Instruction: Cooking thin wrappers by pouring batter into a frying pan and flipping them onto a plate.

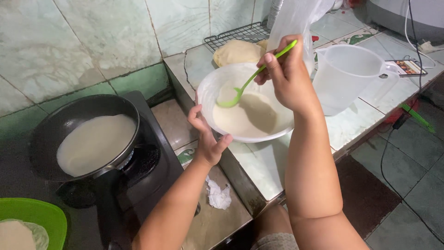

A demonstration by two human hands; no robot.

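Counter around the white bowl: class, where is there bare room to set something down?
Bare tile lies in front of the white bowl toward the counter edge, and below the clear jug. Behind the bowl it is crowded: flatbreads and wire rack.

Bowl (210,90): white, holding pale cream batter (245,118).
Ladle (249,81): bright lime green.
Pan (55,125): black, with an off-white round of batter (95,143) inside.
Stove (152,162): black, glossy.
Plate (32,215): green, carrying a pale flat cake.
Jug (347,76): translucent white plastic.
Rack (231,34): black wire grid, with pale yellow flat cakes (236,52) on it.
Wall tiles (83,41): marbled pale green-white above a plain green band.
Bench (263,164): pale tile, faint green veining.
Crumpled tissue (218,195): white.
Floor (416,185): grey-green tiles, 1 dark red patch.
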